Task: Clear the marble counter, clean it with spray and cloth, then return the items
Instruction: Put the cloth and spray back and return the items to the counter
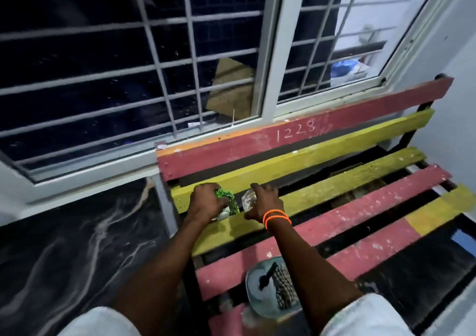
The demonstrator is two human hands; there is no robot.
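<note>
Left hand [206,201] gripped small potted plant [226,201] on slatted bench [360,207], near its left edge. Right hand [265,204] clasped glass jar [247,199] just beside. Black marble counter [64,245] lay left, bare.

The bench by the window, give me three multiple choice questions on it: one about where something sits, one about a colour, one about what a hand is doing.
1. Where is the bowl?
A. on the bench
B. on the marble counter
C. on the window sill

2. What colour are the wrist bands?
A. blue
B. orange
C. white

3. What is the left hand doing?
A. hanging free
B. gripping the small green plant
C. wiping with a cloth

Answers: 1 A, it rests on the near slats. 2 B, bright orange loops on the right wrist. 3 B, fingers close over the leaves.
</note>
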